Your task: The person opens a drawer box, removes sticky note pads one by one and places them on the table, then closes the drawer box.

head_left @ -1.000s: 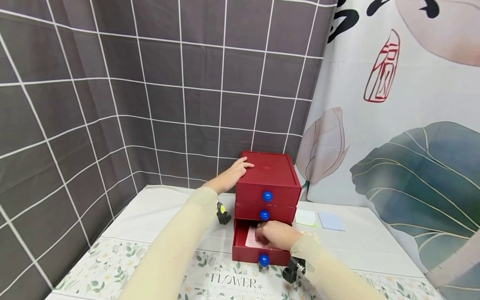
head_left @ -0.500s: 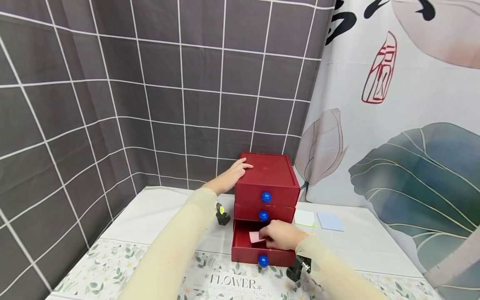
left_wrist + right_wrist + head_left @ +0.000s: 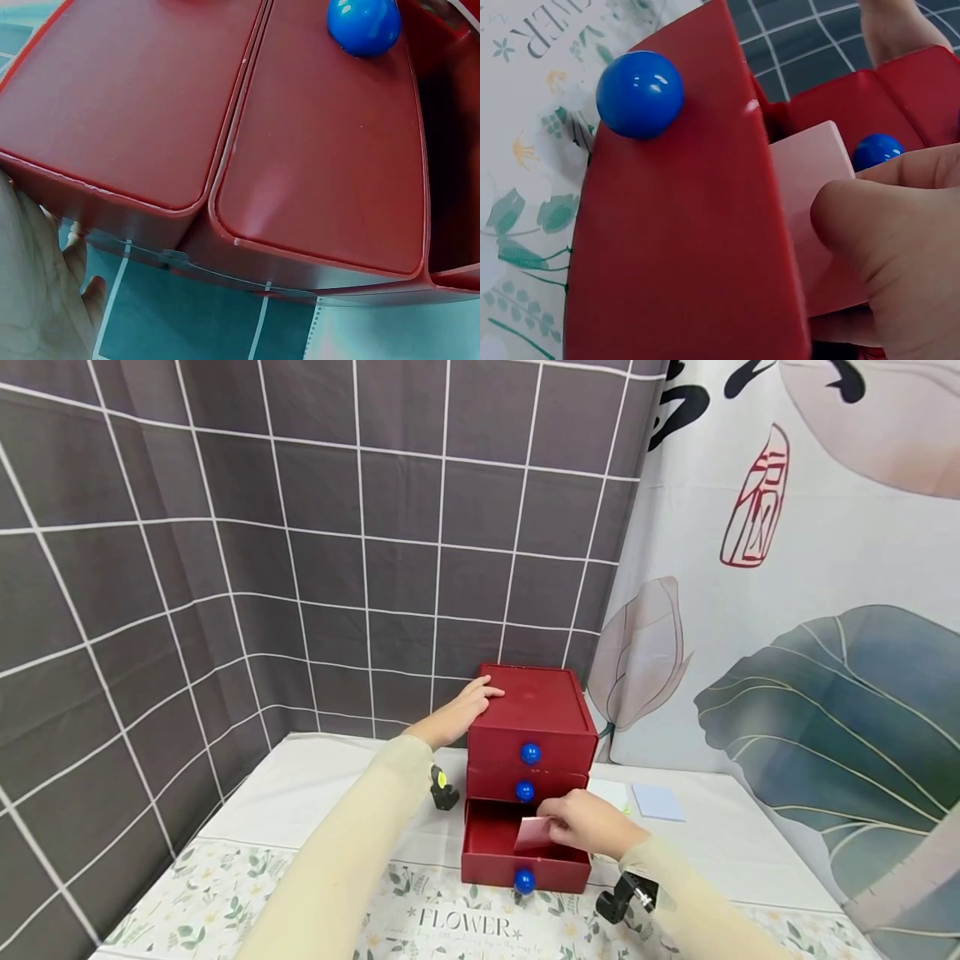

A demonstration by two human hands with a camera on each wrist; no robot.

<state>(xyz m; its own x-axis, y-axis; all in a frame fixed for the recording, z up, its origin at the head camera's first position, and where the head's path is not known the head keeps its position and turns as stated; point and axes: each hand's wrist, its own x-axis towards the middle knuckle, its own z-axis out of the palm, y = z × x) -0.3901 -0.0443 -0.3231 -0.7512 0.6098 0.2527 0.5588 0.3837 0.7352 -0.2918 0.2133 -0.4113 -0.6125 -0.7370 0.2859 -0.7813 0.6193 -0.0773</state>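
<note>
A red cabinet [image 3: 534,697] with three stacked drawers and round blue knobs stands at the back of the table. Its bottom drawer [image 3: 487,868] is pulled out. My right hand [image 3: 588,822] pinches a pink sticky note pad [image 3: 532,833] between thumb and fingers, tilted up over that drawer. In the right wrist view the pink pad [image 3: 810,202] shows behind the drawer front [image 3: 682,210], thumb on its near face. My left hand [image 3: 472,700] rests on the cabinet's upper left edge with fingers extended; in the left wrist view the hand [image 3: 45,277] lies along the cabinet's side.
Right of the cabinet lie a white pad [image 3: 611,793] with a green edge and a pale blue pad [image 3: 658,802]. A flower-printed cloth [image 3: 247,877] covers the table's front. Grey gridded fabric [image 3: 390,527] hangs close behind the cabinet.
The pink pad, lying flat in the drawer at first, is lifted and tilted up in my right hand, which has moved up and right. My left hand stays on the cabinet.
</note>
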